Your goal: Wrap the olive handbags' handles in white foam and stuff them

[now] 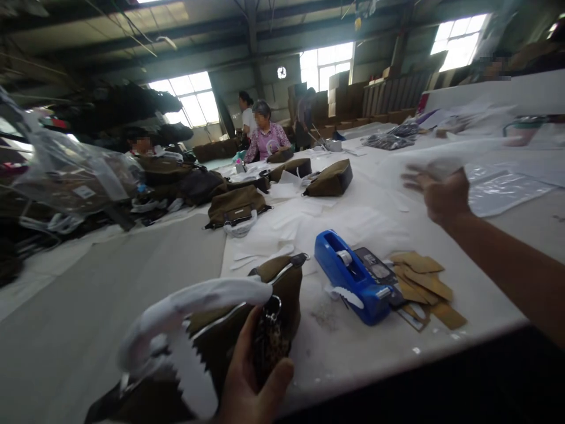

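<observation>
My left hand (253, 383) is closed round the near end of a dark olive handbag (282, 282), by a metal ring and a dark piece whose kind I cannot make out. The bag's handle (198, 294) is wrapped in white padding, and a strip of it with a jagged edge hangs down. At the right, my right hand (448, 194) is out over the table, blurred by motion, its fingers stretched to the left. A clear plastic bag (507, 188) lies just beyond it. Between the hands stands a blue tape dispenser (348, 277).
Tan card pieces (424, 282) lie beside the dispenser. White paper sheets (273, 235) spread over the middle of the table. Further back are more olive bags (236, 206) and a co-worker (267, 138) at the table's far side. Bags in plastic (83, 176) are piled at left.
</observation>
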